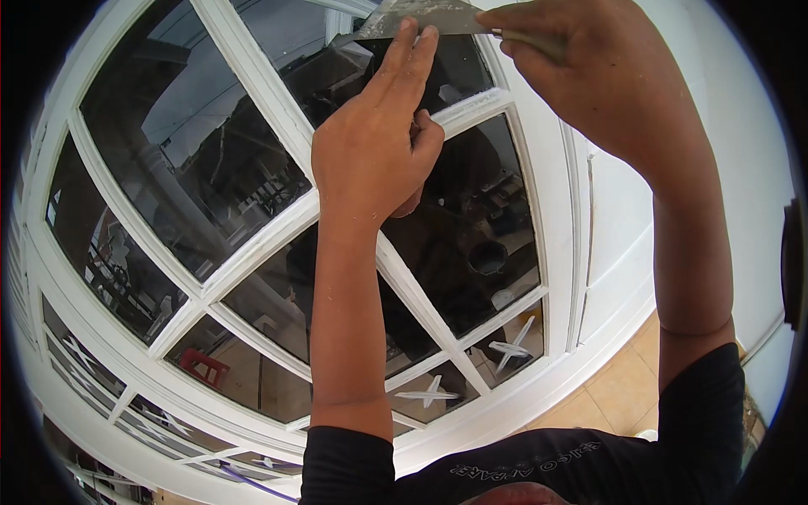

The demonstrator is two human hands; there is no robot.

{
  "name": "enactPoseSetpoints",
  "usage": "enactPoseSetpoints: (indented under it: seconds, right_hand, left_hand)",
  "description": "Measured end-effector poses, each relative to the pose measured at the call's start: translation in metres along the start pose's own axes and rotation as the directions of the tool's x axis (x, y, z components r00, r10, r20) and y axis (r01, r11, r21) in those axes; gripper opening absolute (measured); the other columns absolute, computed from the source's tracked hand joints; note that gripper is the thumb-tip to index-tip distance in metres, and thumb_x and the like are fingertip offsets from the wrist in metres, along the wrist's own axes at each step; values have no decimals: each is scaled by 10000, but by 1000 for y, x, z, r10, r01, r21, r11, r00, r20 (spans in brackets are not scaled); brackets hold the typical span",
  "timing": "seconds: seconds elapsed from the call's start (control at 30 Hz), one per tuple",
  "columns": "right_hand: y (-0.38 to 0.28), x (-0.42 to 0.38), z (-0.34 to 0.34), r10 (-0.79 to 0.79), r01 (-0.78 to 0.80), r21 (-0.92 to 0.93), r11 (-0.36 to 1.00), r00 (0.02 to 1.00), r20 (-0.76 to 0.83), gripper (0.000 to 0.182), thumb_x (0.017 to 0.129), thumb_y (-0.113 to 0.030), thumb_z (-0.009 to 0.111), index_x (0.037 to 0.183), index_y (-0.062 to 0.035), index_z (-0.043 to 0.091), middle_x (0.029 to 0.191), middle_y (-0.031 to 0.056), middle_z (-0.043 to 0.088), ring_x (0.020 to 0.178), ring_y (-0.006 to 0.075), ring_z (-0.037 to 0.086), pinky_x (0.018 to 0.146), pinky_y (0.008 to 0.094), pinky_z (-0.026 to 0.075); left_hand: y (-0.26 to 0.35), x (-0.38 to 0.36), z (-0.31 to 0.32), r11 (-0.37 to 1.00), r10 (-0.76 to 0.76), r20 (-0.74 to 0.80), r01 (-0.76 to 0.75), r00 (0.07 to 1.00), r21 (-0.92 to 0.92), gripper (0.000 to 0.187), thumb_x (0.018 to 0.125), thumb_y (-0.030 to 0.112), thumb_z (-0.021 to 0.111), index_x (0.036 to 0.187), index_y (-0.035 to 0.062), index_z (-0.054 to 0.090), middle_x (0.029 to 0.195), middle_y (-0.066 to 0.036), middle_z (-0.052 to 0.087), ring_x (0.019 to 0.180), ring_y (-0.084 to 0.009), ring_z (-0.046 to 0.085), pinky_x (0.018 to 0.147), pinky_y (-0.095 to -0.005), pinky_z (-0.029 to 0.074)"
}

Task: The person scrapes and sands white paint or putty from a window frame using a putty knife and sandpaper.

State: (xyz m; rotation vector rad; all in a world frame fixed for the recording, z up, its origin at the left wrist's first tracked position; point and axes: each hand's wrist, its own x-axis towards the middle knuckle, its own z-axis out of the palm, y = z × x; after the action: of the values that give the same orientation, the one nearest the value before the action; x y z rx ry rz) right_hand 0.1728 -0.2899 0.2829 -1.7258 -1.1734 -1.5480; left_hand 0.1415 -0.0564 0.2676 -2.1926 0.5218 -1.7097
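Observation:
Near the top edge, my right hand (581,76) is closed around the handle of a putty knife. The wide grey blade of the putty knife (450,18) lies against the upper part of a white-framed window and carries whitish smears. Two stretched fingers of my left hand (366,151) rest flat on the blade, while its thumb sticks out to the right. The other fingers of that hand are curled and partly hidden. Below the blade, a white crossbar (475,109) has a rough, patchy surface. Dark glass panes (471,227) lie behind both hands.
White window bars (252,257) divide the glass into several panes, which carry reflections. A white wall (619,227) stands to the right, above a tan tiled floor (606,400). A red stool (204,369) shows in a lower pane. White cross-shaped pieces (511,345) appear along the bottom.

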Motion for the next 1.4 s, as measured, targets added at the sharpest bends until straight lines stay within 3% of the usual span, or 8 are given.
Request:
enactPoseSetpoints:
  seconds: [0.33,0.4,0.5,0.53,0.63,1.07,1.3,1.4]
  right_hand:
    - [-4,9,-17,145,-164,48,985,950,275,193,839,-29,665,967,38,792,711,187,718,580,284,699,601,380,564]
    - [-4,1,-5,13,-10,-40,999,996,87,201,848,-29,659,983,42,789,717,190,719,580,280,697,605,370,566]
    - [-2,-2,6,17,-14,-26,1000,993,118,212,855,-33,654,1004,43,786,712,188,717,592,285,695,612,372,565]
    - [-33,5,-11,225,-213,-79,974,946,234,220,857,-34,654,1019,38,784,698,180,711,607,284,693,618,381,562]
    - [-21,2,-13,9,-15,42,999,990,140,225,856,-33,656,1029,38,782,703,176,715,608,277,692,611,371,558]
    - [-14,-21,26,47,-49,-58,997,998,-42,196,917,-111,717,1082,-72,815,865,130,753,702,253,696,693,359,562]
    - [5,-6,11,-13,8,-76,997,997,-72,216,925,-130,736,1124,-81,804,901,128,748,734,271,700,704,373,556]
    - [-8,11,-11,140,-173,102,980,951,275,205,844,-26,646,973,51,784,687,197,709,519,274,661,557,361,544]
  left_hand:
    - [-2,-2,2,1000,-30,-13,30,999,-2,759,756,113,684,1485,292,570,1482,80,606,810,-171,742,668,-284,587]
    - [-3,-3,5,1000,-8,-42,9,999,20,734,752,103,689,1459,279,602,1453,74,632,805,-163,745,660,-278,586]
    - [-6,-1,8,999,-16,-160,11,987,-32,677,741,78,699,1393,253,666,1384,53,683,780,-151,747,640,-264,583]
    - [-7,-2,9,1000,10,-175,-13,984,-17,664,740,72,698,1380,246,677,1370,43,692,767,-150,747,635,-260,582]
    - [-5,-1,8,1000,-1,-200,-3,980,-19,641,741,65,695,1359,237,694,1345,36,708,749,-148,746,631,-257,581]
    - [-9,1,13,994,6,-319,-40,948,-100,566,724,27,692,1260,200,755,1289,36,737,719,-146,736,602,-241,562]
    - [-1,0,2,999,-44,-92,44,995,-6,690,755,119,686,1428,263,633,1443,65,640,824,-173,754,663,-276,589]
    - [-1,-1,1,1000,-17,-39,17,999,11,770,751,83,676,1491,270,578,1501,23,597,765,-131,746,682,-250,590]
